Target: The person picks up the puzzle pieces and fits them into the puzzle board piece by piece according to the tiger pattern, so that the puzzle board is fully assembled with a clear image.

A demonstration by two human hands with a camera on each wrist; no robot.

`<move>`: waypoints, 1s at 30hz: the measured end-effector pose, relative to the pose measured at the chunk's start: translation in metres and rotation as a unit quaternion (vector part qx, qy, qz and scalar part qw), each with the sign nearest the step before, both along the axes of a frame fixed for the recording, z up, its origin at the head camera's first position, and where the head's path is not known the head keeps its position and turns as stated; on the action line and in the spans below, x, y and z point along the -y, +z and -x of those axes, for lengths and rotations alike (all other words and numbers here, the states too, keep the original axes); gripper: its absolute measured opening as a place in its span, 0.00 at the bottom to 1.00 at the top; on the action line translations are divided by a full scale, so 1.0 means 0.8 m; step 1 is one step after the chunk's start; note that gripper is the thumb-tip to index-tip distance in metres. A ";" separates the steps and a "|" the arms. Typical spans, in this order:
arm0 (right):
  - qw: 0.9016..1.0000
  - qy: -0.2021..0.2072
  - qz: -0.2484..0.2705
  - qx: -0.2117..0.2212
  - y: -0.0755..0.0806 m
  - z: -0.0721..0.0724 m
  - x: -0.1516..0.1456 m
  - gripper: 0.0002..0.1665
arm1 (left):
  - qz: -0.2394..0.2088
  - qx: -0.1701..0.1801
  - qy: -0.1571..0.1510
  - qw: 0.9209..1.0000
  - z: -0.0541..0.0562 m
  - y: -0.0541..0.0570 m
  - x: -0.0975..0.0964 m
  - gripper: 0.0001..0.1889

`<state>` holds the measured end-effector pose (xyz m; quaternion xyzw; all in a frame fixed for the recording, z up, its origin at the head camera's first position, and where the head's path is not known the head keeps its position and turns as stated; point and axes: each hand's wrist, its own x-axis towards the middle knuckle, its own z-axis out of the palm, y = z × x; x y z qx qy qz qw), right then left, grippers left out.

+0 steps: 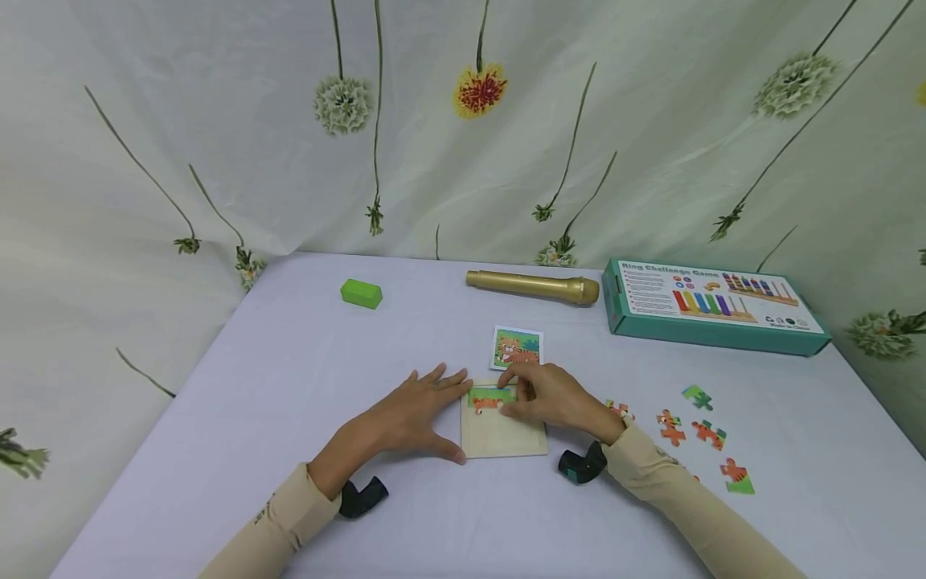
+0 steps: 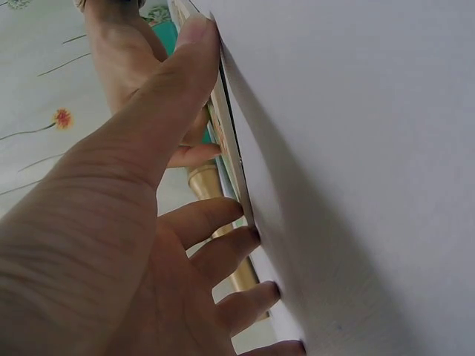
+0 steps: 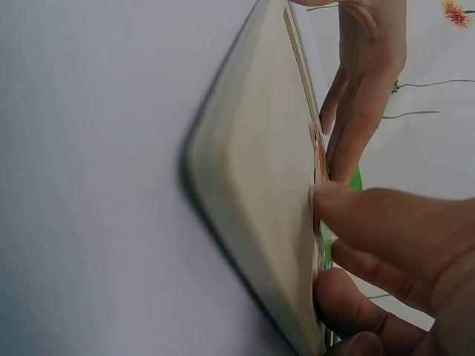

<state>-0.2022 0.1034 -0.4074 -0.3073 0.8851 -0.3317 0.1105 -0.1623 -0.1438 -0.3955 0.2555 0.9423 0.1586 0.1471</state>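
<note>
Cloth (image 1: 434,161) with printed flowers backs the pale table (image 1: 289,362).

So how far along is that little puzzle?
Done, it seems: some picture pieces sit in the upper left of the wooden tray. In hand: the right hand works at the tray's upper right, probably fitting a piece, while the left hand rests at its left edge. Remaining: the tray's lower part is bare, and loose pieces lie to the right.

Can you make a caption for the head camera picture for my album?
Left hand touching a puzzle board, right hand over it, loose pieces scattered on the table.
</note>
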 end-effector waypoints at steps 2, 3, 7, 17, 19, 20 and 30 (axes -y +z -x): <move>1.000 0.004 -0.003 -0.007 -0.001 0.001 0.000 0.15 | 0.001 0.000 0.000 1.000 0.000 0.000 0.000 0.53; 1.000 0.006 -0.004 -0.012 -0.001 0.001 0.000 0.15 | 0.001 0.000 0.000 1.000 0.000 0.000 0.000 0.53; 1.000 0.001 -0.006 -0.029 -0.002 0.002 0.001 0.14 | 0.002 -0.001 -0.001 1.000 0.000 0.000 0.000 0.53; 0.999 -0.031 -0.007 -0.025 -0.003 0.002 0.005 0.14 | -0.003 -0.002 -0.008 1.000 0.001 0.000 0.002 0.52; 0.999 -0.034 -0.008 -0.026 -0.003 0.002 0.005 0.14 | -0.004 -0.003 -0.011 1.000 0.001 0.000 0.002 0.52; 0.999 -0.034 -0.008 -0.027 -0.003 0.002 0.006 0.14 | -0.005 -0.003 -0.013 1.000 0.001 0.000 0.002 0.52; 0.999 -0.038 -0.009 -0.033 -0.002 0.001 0.006 0.14 | -0.004 -0.001 -0.013 1.000 0.002 -0.001 0.002 0.51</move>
